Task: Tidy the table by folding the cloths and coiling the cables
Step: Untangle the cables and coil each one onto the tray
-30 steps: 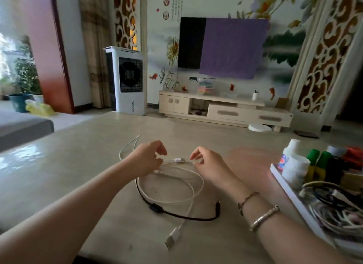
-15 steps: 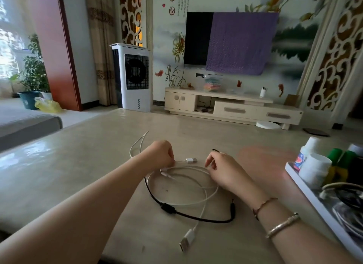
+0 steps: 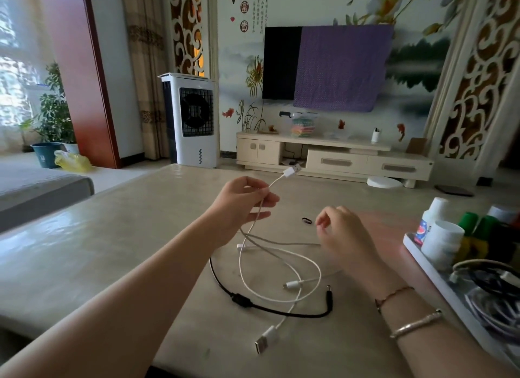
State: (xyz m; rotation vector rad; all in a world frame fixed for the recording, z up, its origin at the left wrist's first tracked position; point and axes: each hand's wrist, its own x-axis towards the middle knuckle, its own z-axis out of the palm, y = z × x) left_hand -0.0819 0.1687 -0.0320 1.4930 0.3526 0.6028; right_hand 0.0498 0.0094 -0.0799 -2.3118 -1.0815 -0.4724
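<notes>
My left hand (image 3: 243, 202) is raised over the table (image 3: 112, 237) and pinches a white cable (image 3: 254, 223) just below its USB plug (image 3: 292, 170), which sticks up and to the right. From there the cable drops, and a taut strand runs right to the underside of my right hand (image 3: 344, 233), whose fingers are curled. More white cable loops (image 3: 309, 262) lie on the table, with a small plug (image 3: 292, 285) and a second USB plug (image 3: 264, 342). A black cable (image 3: 270, 308) curves beneath them.
A small black band (image 3: 307, 220) lies on the table between my hands. At the right edge, a white tray (image 3: 427, 268) holds bottles (image 3: 441, 240) and coiled cables (image 3: 492, 287). A grey sofa (image 3: 36, 189) stands to the left.
My left hand has lifted off the table, pulling the white cable's USB end up with it. The loops on the table have spread out. My right hand has shifted right.
</notes>
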